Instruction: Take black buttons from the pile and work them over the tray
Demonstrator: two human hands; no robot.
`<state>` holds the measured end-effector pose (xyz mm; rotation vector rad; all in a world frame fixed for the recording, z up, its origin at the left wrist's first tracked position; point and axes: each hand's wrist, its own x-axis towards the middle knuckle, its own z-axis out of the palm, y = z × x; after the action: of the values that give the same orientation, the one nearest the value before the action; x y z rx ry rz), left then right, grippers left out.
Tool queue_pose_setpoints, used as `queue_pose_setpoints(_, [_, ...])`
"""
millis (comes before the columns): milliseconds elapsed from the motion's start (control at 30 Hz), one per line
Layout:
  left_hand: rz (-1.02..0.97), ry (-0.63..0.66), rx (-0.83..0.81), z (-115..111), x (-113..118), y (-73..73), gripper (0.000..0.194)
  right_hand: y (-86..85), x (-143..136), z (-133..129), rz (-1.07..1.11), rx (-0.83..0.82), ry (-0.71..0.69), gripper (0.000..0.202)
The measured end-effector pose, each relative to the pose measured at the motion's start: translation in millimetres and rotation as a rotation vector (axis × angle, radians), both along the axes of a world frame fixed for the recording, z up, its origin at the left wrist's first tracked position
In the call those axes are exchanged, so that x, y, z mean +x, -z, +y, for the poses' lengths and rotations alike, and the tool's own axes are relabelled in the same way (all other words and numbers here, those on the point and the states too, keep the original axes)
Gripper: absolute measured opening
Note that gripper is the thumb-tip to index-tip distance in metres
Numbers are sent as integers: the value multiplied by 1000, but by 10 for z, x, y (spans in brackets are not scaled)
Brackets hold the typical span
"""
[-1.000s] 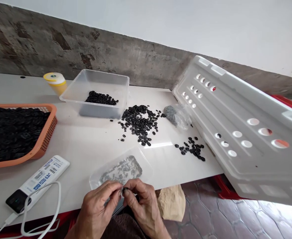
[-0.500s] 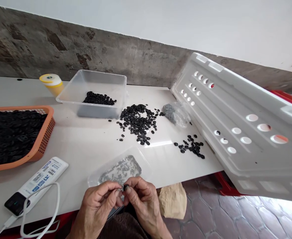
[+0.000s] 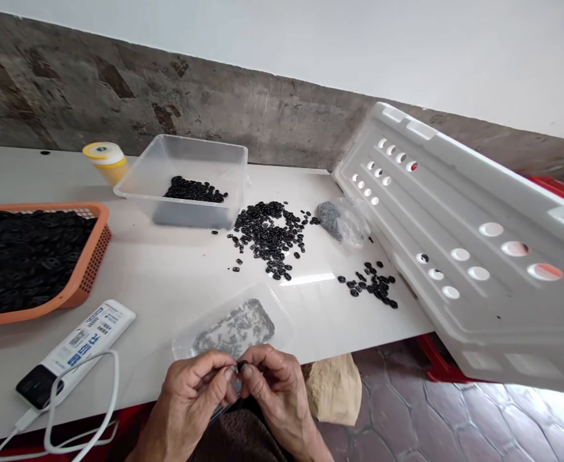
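Note:
My right hand [image 3: 276, 382] pinches a small black plastic piece [image 3: 242, 365] between thumb and forefinger, near the table's front edge. Against it, the thumb and fingers of my left hand [image 3: 197, 388] are pressed together. What sits between the left fingertips is too small and too covered to make out. Just beyond both hands lies a shallow clear tray [image 3: 282, 314] with many tiny silvery metal pieces [image 3: 236, 327] in it. Farther back, a pile of small black oval pieces with holes [image 3: 267, 234] is spread on the white table [image 3: 166, 276].
A clear plastic bin [image 3: 140, 176] holds more black pieces, as does an orange basket [image 3: 86, 269] at left. A power bank [image 3: 77, 353] with a white cable, a yellow-white cup [image 3: 106, 163], a bag of grey bits [image 3: 342, 221], a smaller black cluster [image 3: 371, 282] and a leaning white perforated panel [image 3: 435, 212] surround them.
The view has shifted slightly, so the table things appear a little farther right. Both hands stay together at the same spot, the fingertips a touch closer around the black piece.

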<state>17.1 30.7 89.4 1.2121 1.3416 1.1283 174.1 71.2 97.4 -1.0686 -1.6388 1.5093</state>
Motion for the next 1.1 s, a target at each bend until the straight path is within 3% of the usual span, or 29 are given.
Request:
queue_pose_setpoints(200, [22,-47,19,-14,21,19,13,6,29,-17,-171,133,-26,18])
queue_pose_setpoints(400, [121,6,-25,10,31,77,21,30,-5,-23,-311,204,-50,20])
queue_pose_setpoints(633, [-200,-18,-187,94,0,117,27,147,-69,48,118,-169,115,16])
queue_pose_setpoints(900, [-345,-82,-239,112,22,157,29,160,-81,88,254,-247,136,15])
queue_pose_setpoints(1000, [-248,-103,-215,107,7,217,32,166,-76,84,269,-265,144,19])
queue_pose_setpoints(1100, [79,-184,-120,232,-96,188,39,178,-34,93,249,-276,156,24])
